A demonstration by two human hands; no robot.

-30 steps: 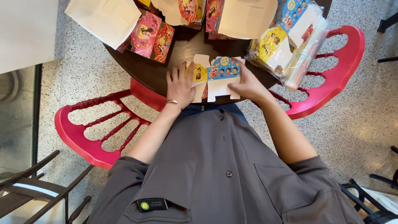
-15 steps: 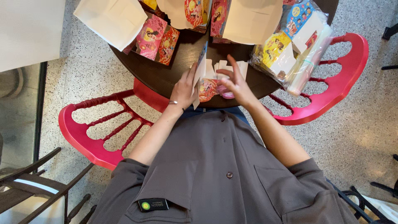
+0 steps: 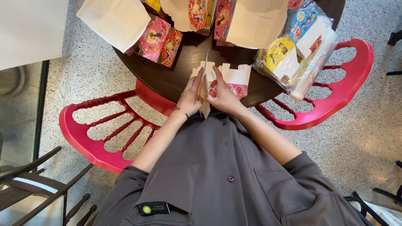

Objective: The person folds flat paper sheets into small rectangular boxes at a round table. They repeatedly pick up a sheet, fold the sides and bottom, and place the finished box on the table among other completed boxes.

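My left hand (image 3: 190,98) and right hand (image 3: 222,95) both pinch a flat printed card box (image 3: 228,80) at the near edge of the dark round bench (image 3: 176,71), fingers closed on its panels. It looks half folded — one flap upright, the rest flat. Stacks of cards (image 3: 161,39) and a plastic-wrapped bundle (image 3: 299,54) crowd the far side — little open room
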